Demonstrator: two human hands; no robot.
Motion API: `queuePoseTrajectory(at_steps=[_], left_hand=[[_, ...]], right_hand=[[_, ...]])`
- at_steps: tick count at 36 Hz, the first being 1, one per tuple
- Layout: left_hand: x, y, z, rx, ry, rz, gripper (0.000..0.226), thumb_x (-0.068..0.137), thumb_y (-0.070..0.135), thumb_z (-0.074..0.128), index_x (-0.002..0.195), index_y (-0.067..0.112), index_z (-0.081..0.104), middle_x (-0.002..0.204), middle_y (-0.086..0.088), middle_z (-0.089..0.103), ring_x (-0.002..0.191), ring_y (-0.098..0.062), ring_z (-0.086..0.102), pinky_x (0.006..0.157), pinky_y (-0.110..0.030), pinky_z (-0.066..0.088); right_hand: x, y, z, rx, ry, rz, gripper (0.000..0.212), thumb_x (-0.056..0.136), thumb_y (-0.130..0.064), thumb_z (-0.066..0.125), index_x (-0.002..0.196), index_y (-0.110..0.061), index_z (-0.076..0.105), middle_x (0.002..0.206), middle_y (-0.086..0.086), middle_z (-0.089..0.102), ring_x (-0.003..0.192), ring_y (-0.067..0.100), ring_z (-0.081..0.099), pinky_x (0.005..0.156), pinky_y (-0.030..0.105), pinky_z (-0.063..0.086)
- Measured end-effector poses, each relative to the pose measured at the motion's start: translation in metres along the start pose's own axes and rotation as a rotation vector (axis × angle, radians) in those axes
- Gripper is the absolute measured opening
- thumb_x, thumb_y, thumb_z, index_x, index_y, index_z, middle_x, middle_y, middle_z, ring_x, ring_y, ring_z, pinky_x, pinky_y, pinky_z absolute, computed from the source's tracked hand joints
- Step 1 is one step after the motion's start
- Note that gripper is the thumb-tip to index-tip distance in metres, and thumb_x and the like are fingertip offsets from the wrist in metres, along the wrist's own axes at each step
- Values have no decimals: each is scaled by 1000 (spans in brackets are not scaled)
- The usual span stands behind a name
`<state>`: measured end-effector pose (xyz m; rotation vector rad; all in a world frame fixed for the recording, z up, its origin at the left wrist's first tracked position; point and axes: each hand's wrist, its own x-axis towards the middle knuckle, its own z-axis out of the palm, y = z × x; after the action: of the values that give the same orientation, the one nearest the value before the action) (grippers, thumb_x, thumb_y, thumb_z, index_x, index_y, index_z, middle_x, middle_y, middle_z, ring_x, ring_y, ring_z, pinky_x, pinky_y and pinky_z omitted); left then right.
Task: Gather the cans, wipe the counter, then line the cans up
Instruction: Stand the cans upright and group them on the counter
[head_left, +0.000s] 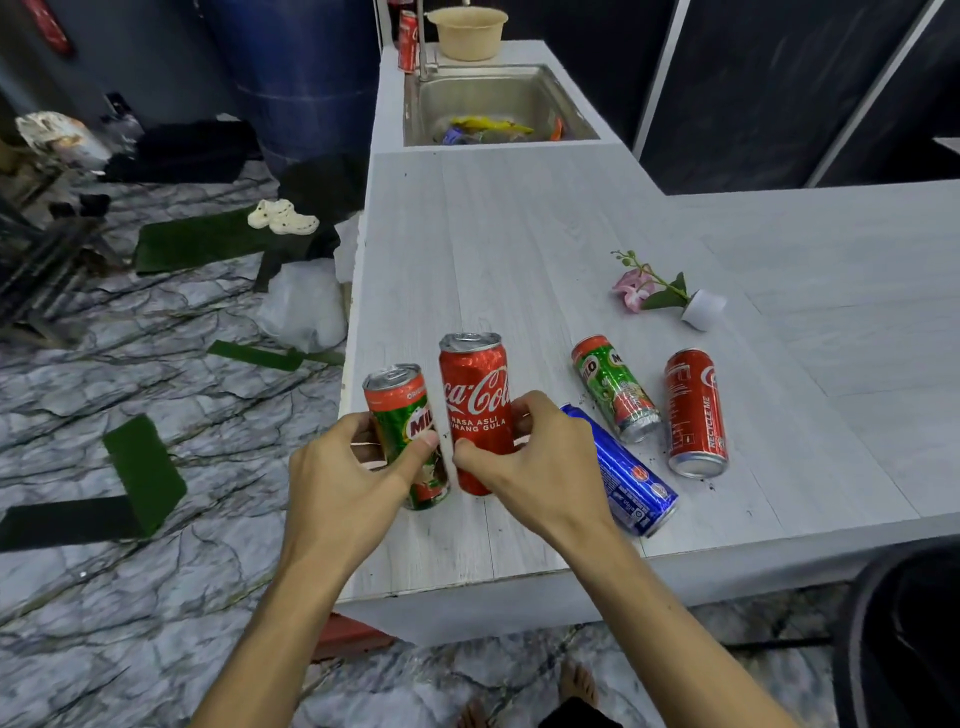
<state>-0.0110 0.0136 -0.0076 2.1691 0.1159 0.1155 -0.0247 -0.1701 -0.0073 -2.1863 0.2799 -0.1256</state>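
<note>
Both hands are on cans at the near left of the surface (519, 218): the left hand (343, 478) has its fingers wrapped round an upright Milo can (402, 415), the right hand (540, 462) closed on an upright Coca-Cola can (475, 400) just beside it. Three more lie on their sides to the right, a blue can (628, 478), a second Milo can (615, 387), a red can (696, 410). Best to set these two down flat, touching, well in from the edge, then stand the toppled ones alongside.
</note>
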Motion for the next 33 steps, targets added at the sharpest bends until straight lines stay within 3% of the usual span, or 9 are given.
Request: queuePoseTrajectory(at_steps=[5,11,17,22,26,30,33], left_hand=[[6,18,-4,-79,22,104,30,75,49,84,99,40,68,86,30,68,85,20,63,61,1,45],[16,46,0,-124,38,208,29,71,56,81,91,54,60,85,32,66,88,20,63,59,1,45],[32,66,22,-167,10,277,41,72,50,85,107,44,65,95,23,71,91,10,68,65,-4,52],[45,89,52,-179,-20,321,50,70,58,80,114,43,63,100,26,68,95,11,66,68,-6,54],[54,109,81,-183,-40,340,50,69,59,79,114,47,61,96,35,63,94,17,64,64,0,47],[64,133,113,-178,-57,358,49,71,57,80,114,45,61,96,33,65,97,14,65,67,-2,49],[70,153,139,-181,-67,366,47,72,54,82,113,46,61,94,37,66,98,13,65,69,-2,50]], right_hand=[[7,-1,-10,53,47,-70,65,61,-69,71,110,-31,53,87,-25,62,74,-8,65,56,6,51],[22,2,-32,83,109,-137,62,66,-59,77,115,-27,57,93,-26,63,81,-9,66,67,13,58],[42,11,-60,80,178,-201,61,69,-56,76,121,-27,60,95,-24,65,85,-7,67,73,13,56],[61,28,-81,101,233,-246,62,76,-58,75,129,-30,59,89,-46,52,85,-25,59,67,-2,44],[76,46,-102,141,292,-276,68,76,-55,76,137,-37,53,95,-52,51,91,-26,57,74,-2,44],[94,67,-133,209,330,-286,71,74,-42,83,140,-34,55,111,-29,65,101,-11,66,81,7,52],[108,84,-160,214,351,-282,71,72,-41,84,137,-29,57,113,-18,71,100,-5,69,82,13,56]])
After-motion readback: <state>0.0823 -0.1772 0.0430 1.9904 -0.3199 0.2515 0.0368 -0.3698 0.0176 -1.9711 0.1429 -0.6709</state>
